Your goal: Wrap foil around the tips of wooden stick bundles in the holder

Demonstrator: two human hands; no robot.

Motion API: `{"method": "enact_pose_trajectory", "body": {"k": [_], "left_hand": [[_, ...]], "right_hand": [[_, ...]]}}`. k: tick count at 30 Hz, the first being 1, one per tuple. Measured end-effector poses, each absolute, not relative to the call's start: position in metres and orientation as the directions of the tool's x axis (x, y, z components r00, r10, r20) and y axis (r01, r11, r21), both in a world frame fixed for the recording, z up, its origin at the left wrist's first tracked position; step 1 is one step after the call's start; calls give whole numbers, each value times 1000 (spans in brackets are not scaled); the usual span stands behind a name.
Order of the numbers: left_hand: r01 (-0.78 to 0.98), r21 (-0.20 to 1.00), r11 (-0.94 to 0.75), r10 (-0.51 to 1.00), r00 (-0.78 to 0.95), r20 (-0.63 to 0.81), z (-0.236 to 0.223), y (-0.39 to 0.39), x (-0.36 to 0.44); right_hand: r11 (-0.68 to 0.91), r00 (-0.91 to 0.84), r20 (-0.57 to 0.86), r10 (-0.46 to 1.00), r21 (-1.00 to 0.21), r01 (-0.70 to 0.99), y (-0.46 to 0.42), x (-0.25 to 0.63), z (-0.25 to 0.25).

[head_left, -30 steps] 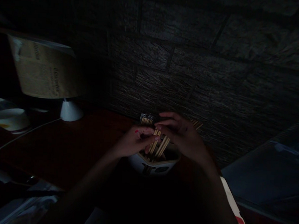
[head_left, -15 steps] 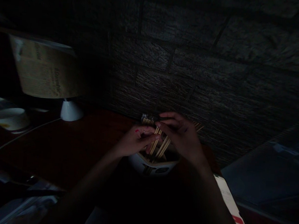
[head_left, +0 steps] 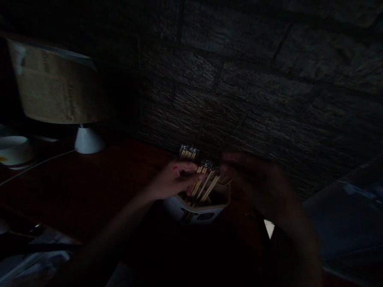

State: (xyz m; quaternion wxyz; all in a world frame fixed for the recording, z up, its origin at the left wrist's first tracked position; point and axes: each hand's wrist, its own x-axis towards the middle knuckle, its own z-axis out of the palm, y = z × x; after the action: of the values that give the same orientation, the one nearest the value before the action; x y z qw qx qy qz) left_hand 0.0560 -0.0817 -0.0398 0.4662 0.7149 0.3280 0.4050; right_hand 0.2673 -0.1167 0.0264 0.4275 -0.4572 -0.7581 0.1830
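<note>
A white, angular box stands on the table, several wooden chopsticks leaning in it. My left hand is closed around a bundle of chopsticks at the box's left side, thumb across the front. More chopsticks slant beside that bundle, their tops glinting. Behind the hand a further group of chopsticks stands up with shiny tops. My right hand is at the right of the box, dark and blurred, its fingertips close to the chopstick tops. Whether it holds anything is not clear.
A lamp with a printed shade stands at the left on the brown table, its white cord running forward. Beyond it is a paper bowl. A rough brick wall rises behind the box. Plastic wrapping lies at lower left.
My right hand has moved right, away from the bundle, uncovering the chopsticks' shiny tops. The right forearm now covers most of a pale object at right. My left hand keeps its hold.
</note>
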Motion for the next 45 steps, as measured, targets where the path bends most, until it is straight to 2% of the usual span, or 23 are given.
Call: {"method": "enact_pose_trajectory", "body": {"k": [6,10,13,21,27,33,39,45], "left_hand": [[63,951,-302,851,468,239,-38,-83,58],[43,970,-238,857,479,190,-38,-82,60],[94,972,-216,854,500,142,-37,-82,60],[129,961,-244,832,537,139,-38,-80,59],[157,948,-277,844,512,162,-39,-81,57],[176,934,-313,848,494,191,-36,-81,56],[194,927,-321,857,475,198,-37,-79,56],[200,925,-325,860,469,200,-36,-81,58]], "right_hand": [[503,-378,340,861,-683,530,-105,266,16],[510,-420,323,848,-714,480,-101,258,14],[503,-445,304,843,-738,450,-100,255,15],[492,-432,289,854,-718,492,-97,253,15],[470,-376,318,870,-768,436,-98,250,19],[491,-328,384,863,-791,364,-91,244,13],[539,-302,451,840,-763,357,-92,244,10],[481,-320,367,873,-752,450,-108,256,19]]}}
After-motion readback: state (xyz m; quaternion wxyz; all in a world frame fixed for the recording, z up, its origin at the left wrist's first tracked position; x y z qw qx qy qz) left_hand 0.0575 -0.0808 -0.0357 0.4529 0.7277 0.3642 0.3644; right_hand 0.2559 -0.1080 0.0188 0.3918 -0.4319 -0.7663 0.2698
